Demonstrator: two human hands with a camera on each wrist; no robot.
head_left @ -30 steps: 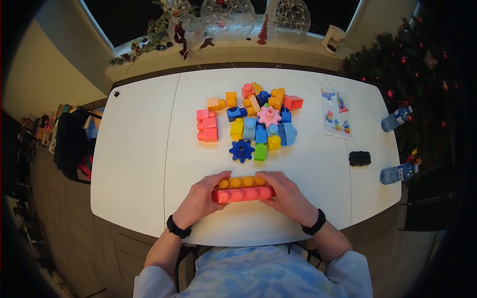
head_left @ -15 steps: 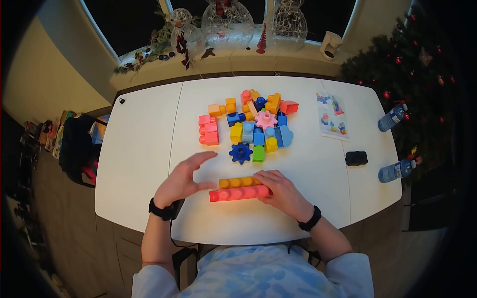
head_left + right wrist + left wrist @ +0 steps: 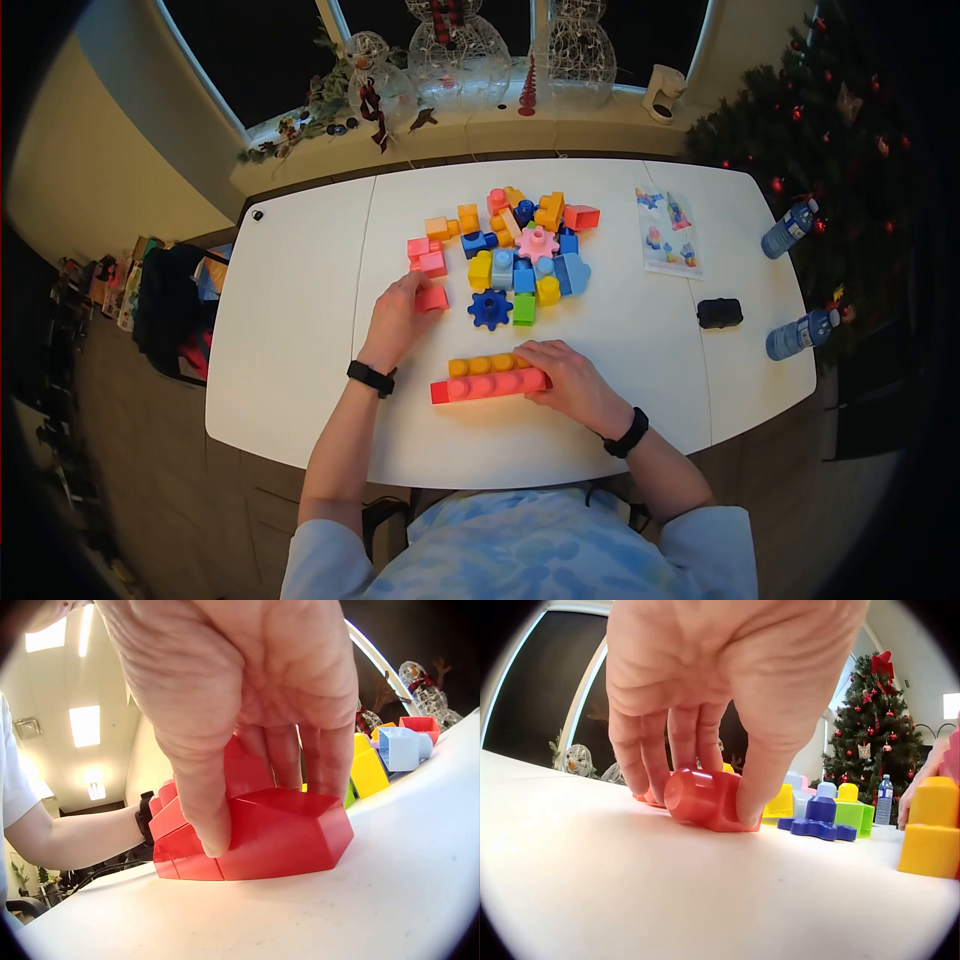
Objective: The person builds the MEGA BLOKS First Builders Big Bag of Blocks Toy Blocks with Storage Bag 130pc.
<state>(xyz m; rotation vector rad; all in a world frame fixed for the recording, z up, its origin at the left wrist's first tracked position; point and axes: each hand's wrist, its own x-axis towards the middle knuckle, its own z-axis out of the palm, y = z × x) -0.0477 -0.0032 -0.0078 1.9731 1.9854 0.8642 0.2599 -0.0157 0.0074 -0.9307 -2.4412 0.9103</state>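
My left hand [image 3: 395,320] pinches a pinkish-red block [image 3: 432,298] between thumb and fingers at the left of the pile. In the left wrist view, that block [image 3: 709,801] lies on its side on the white tabletop, its round stud facing the camera. Close to the table's front, my right hand [image 3: 568,388] grips the right end of a long pinkish-red row of blocks [image 3: 490,386] with studs up. An orange studded row [image 3: 480,366] runs along its far side. The right wrist view shows my thumb against a red angled block [image 3: 289,834] at that end.
Beyond the hands lies a pile of loose blocks, with a dark blue gear [image 3: 490,309], a green block [image 3: 524,309] and a pink gear [image 3: 537,243]. To the right are a picture sheet [image 3: 668,232], a black case [image 3: 720,313] and two water bottles [image 3: 790,229].
My left hand has let go of the long block rows, moved toward the pile and taken a pinkish-red block, now slightly apart from its neighbours. The right hand keeps its grip.
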